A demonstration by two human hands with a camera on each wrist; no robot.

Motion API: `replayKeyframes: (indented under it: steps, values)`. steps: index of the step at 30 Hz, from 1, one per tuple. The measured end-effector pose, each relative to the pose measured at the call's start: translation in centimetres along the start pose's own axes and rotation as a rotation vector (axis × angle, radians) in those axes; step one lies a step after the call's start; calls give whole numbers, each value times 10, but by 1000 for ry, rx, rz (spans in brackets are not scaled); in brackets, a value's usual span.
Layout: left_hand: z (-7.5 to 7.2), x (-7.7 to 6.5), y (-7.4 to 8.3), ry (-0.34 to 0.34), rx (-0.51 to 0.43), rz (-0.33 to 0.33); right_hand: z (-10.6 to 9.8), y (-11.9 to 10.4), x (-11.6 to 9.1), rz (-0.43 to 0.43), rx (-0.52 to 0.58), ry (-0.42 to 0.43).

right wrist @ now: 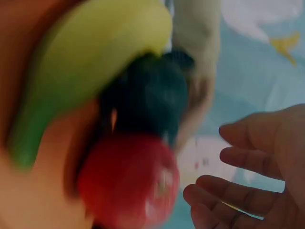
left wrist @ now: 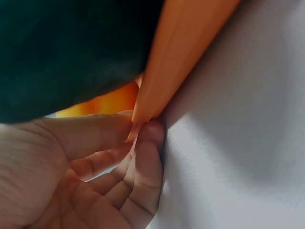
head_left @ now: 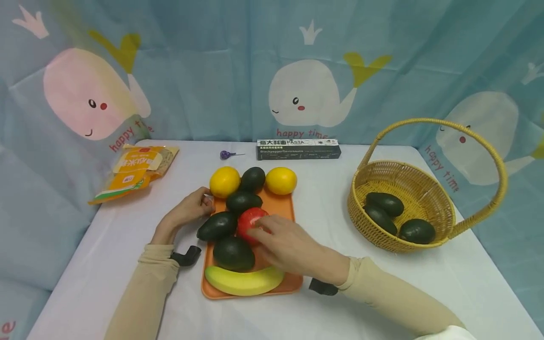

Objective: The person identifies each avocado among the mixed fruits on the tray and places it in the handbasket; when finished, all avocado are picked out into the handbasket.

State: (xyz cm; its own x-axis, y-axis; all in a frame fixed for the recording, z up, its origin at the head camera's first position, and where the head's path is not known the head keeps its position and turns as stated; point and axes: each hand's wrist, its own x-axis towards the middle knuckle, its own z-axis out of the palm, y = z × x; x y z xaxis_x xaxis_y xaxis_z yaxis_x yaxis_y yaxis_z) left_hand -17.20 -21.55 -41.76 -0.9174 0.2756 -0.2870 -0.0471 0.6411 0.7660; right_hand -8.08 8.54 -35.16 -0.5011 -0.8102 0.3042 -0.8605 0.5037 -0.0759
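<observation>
My left hand [head_left: 191, 208] pinches the left edge of the orange tray [head_left: 293, 282]; in the left wrist view the thumb and fingertips meet at its rim [left wrist: 174, 52]. On that tray a red round fruit [head_left: 250, 220] sits among several dark green avocados [head_left: 233, 254]. A banana [head_left: 244, 282] lies across the near end, and two lemons [head_left: 225, 182] are at the far corners. Over the tray's right side, my right hand [head_left: 291, 243] overlaps the red fruit in the head view. The right wrist view has its loosely spread fingers [right wrist: 238, 191] apart from the fruit, holding nothing.
A yellow wicker basket [head_left: 356, 212] with a tall handle stands at the right, with three avocados inside. Along the back lie a black pasta box [head_left: 298, 150] and a small purple-wrapped lollipop [head_left: 226, 154]. An orange food bag [head_left: 136, 167] is at the back left.
</observation>
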Motion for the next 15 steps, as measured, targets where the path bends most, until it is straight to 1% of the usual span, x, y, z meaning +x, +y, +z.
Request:
replayKeyframes:
  steps: [3,7,11,15]
  values:
    - [1,-1,-1,7,-4,2,13,-19,15,-69,-80,-72]
    - [2,-2,-2,15,-3,7,29,-31,28,-108,-181,-150]
    - [2,-2,-1,15,-1,5,40,-34,33,-103,-209,-185]
    - [2,-1,0,11,-3,2,42,-35,37,-64,-202,-206]
